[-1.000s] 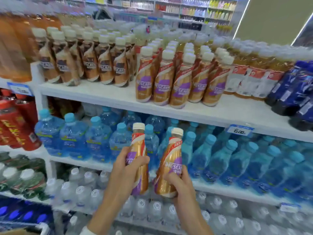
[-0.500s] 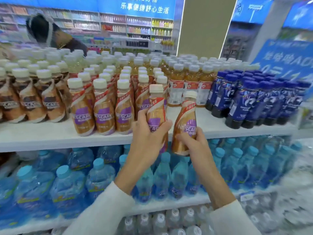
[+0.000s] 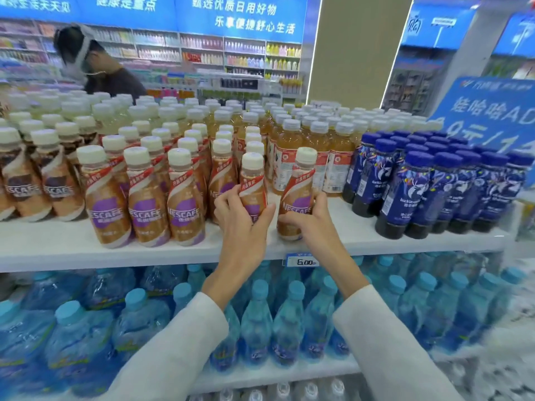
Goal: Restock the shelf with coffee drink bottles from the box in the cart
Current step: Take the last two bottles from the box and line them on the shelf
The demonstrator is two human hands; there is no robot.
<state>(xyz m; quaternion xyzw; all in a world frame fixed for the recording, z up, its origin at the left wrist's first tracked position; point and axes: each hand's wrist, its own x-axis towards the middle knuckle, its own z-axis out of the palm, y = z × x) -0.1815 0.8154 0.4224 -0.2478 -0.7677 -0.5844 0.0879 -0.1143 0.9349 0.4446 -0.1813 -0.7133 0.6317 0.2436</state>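
Both hands have risen to the top shelf (image 3: 86,250). The left hand (image 3: 243,218) grips the left bottle (image 3: 253,183). The right hand (image 3: 309,221) grips the right bottle (image 3: 298,195) at its 3 o'clock (tilted, base seemingly on the shelf). If it is released while leaning, it may topple toward the dark blue bottles (image 3: 405,192) at 3 o'clock.

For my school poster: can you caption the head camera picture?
Left hand grips one coffee bottle, right hand a second bottle, at the white shelf.
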